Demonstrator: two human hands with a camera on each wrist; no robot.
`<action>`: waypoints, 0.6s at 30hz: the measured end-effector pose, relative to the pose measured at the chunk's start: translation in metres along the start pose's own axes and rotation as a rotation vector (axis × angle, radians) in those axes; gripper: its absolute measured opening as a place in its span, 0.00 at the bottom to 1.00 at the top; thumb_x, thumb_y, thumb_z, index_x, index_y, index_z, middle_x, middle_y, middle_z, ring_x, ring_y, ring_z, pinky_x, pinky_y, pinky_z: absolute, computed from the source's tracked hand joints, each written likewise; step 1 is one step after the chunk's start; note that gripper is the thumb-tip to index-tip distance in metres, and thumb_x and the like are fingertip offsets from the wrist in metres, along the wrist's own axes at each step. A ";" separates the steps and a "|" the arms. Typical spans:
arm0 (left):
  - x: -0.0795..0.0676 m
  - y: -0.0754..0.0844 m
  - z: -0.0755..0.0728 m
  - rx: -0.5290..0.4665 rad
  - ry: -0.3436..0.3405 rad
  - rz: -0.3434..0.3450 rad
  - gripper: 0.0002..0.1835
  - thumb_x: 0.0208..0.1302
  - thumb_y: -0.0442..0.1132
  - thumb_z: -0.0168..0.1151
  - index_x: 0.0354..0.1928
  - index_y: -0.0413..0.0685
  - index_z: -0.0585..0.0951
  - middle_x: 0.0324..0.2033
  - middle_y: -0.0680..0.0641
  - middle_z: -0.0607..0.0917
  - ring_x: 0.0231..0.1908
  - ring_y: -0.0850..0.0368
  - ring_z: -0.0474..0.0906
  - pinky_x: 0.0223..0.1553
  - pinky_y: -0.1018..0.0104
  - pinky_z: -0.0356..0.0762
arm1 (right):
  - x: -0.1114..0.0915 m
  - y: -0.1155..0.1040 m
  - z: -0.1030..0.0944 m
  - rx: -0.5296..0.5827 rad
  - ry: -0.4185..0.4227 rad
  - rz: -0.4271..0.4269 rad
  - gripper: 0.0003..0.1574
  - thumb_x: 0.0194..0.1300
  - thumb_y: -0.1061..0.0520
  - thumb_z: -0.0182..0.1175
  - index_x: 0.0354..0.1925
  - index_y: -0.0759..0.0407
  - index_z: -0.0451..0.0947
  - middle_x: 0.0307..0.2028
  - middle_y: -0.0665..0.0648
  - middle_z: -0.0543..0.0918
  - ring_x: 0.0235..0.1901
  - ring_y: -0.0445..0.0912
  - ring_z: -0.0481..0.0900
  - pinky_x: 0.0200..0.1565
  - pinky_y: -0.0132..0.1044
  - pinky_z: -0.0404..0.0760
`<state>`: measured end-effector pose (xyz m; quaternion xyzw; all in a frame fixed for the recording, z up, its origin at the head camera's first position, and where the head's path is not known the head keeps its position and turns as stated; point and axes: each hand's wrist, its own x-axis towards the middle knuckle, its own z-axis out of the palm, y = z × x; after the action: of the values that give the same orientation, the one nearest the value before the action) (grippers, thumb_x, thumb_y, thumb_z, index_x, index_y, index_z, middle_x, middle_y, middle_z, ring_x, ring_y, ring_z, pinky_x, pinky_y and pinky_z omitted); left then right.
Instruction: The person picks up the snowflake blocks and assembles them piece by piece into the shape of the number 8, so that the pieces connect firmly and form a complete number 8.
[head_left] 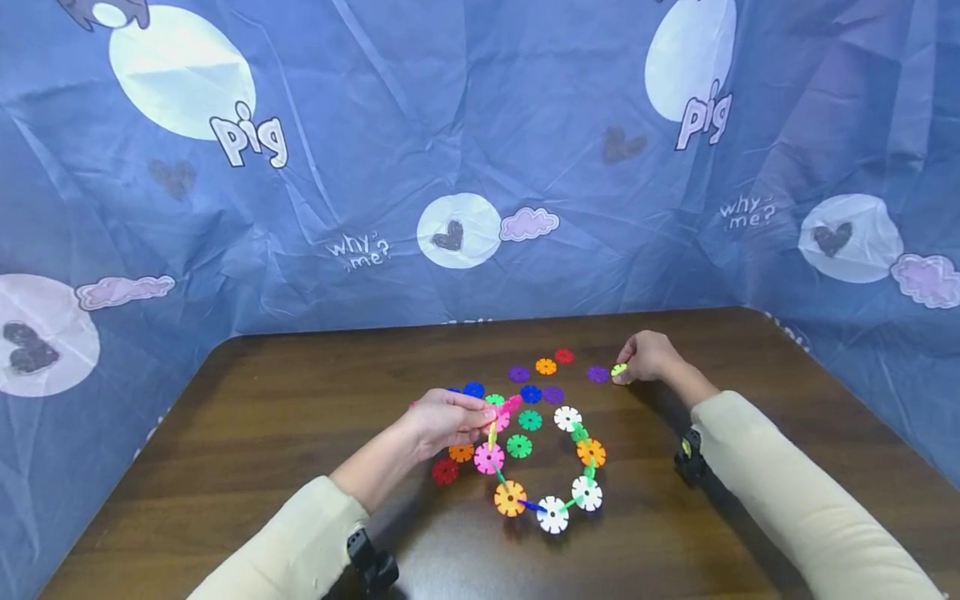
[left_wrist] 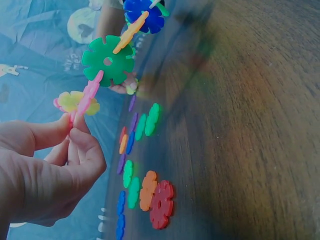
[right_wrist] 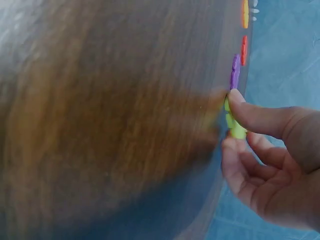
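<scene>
My left hand (head_left: 447, 421) pinches a pink notched disc (head_left: 511, 406) at one end of a curved chain of interlocked plastic discs. The chain loops toward the table's front through orange (head_left: 511, 498) and white discs (head_left: 553, 515), then back to a white disc (head_left: 567, 418) at its other end. Close up in the left wrist view, thumb and fingertips grip the pink piece beside a yellow disc (left_wrist: 75, 102). Farther back on the right, my right hand (head_left: 651, 357) pinches a yellow-green disc (right_wrist: 236, 127) between thumb and fingers, beside a purple disc (head_left: 597, 374).
Loose discs lie on the brown wooden table (head_left: 300, 433): green ones (head_left: 519, 446) inside the loop, red (head_left: 445, 471) and orange (head_left: 461, 452) left of it, blue (head_left: 531, 393) and others behind. A blue printed cloth (head_left: 390, 167) hangs behind the table.
</scene>
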<state>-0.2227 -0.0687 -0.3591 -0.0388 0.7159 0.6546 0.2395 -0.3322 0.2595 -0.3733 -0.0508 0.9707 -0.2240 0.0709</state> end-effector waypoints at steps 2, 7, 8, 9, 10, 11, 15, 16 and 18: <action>0.000 0.000 0.000 -0.002 -0.001 -0.007 0.14 0.65 0.32 0.60 0.49 0.31 0.80 0.22 0.53 0.82 0.25 0.64 0.76 0.32 0.75 0.78 | -0.002 -0.002 0.000 0.097 0.007 0.034 0.16 0.47 0.58 0.76 0.32 0.67 0.83 0.20 0.51 0.83 0.19 0.37 0.80 0.28 0.32 0.82; 0.001 0.002 -0.001 -0.010 -0.007 -0.007 0.15 0.66 0.32 0.59 0.51 0.29 0.78 0.20 0.55 0.79 0.23 0.65 0.73 0.30 0.77 0.75 | -0.011 -0.017 0.000 0.359 0.093 0.050 0.13 0.52 0.64 0.71 0.35 0.74 0.83 0.19 0.55 0.86 0.14 0.36 0.81 0.27 0.36 0.85; 0.001 0.002 -0.001 -0.015 -0.006 -0.007 0.15 0.66 0.31 0.58 0.51 0.28 0.78 0.20 0.54 0.79 0.22 0.65 0.72 0.29 0.77 0.75 | -0.013 -0.022 0.001 0.415 0.101 0.046 0.13 0.53 0.66 0.69 0.36 0.76 0.82 0.19 0.54 0.86 0.14 0.36 0.81 0.27 0.36 0.85; 0.001 0.002 -0.001 -0.018 -0.005 -0.008 0.15 0.66 0.31 0.58 0.51 0.28 0.77 0.20 0.54 0.78 0.22 0.66 0.71 0.29 0.77 0.74 | -0.015 -0.027 0.002 0.475 0.096 0.039 0.14 0.54 0.68 0.68 0.38 0.78 0.81 0.19 0.54 0.85 0.14 0.36 0.81 0.27 0.36 0.85; 0.002 0.002 -0.001 -0.022 -0.002 -0.012 0.15 0.66 0.31 0.58 0.51 0.28 0.77 0.20 0.54 0.78 0.22 0.66 0.71 0.29 0.77 0.74 | -0.017 -0.032 0.004 0.526 0.089 0.039 0.15 0.54 0.69 0.67 0.39 0.79 0.80 0.19 0.52 0.85 0.15 0.36 0.81 0.27 0.35 0.85; 0.002 0.002 -0.001 -0.026 -0.001 -0.014 0.15 0.66 0.30 0.58 0.51 0.28 0.77 0.20 0.54 0.77 0.21 0.66 0.70 0.28 0.77 0.73 | -0.020 -0.038 0.005 0.580 0.065 0.036 0.16 0.55 0.70 0.66 0.41 0.81 0.79 0.19 0.51 0.84 0.15 0.36 0.82 0.28 0.36 0.86; 0.002 0.002 0.000 -0.030 0.006 -0.024 0.15 0.65 0.30 0.58 0.51 0.28 0.77 0.20 0.54 0.78 0.21 0.65 0.70 0.29 0.77 0.73 | -0.032 -0.063 0.011 0.739 -0.078 0.028 0.19 0.58 0.71 0.63 0.46 0.85 0.74 0.22 0.50 0.82 0.19 0.39 0.83 0.36 0.41 0.86; 0.002 0.002 0.000 -0.027 0.007 -0.022 0.15 0.65 0.30 0.58 0.51 0.28 0.77 0.20 0.55 0.78 0.21 0.65 0.70 0.29 0.76 0.73 | -0.036 -0.070 0.012 0.757 -0.113 0.026 0.20 0.59 0.71 0.62 0.47 0.85 0.74 0.22 0.51 0.82 0.20 0.40 0.84 0.38 0.43 0.86; 0.001 0.002 0.000 -0.021 0.011 -0.017 0.14 0.65 0.31 0.58 0.50 0.28 0.78 0.20 0.55 0.78 0.22 0.65 0.70 0.29 0.76 0.74 | -0.042 -0.082 0.014 0.786 -0.174 0.020 0.21 0.60 0.70 0.61 0.49 0.84 0.72 0.24 0.51 0.83 0.22 0.41 0.85 0.41 0.45 0.85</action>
<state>-0.2246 -0.0679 -0.3575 -0.0510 0.7100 0.6598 0.2405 -0.2832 0.1858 -0.3447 -0.0290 0.8019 -0.5724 0.1691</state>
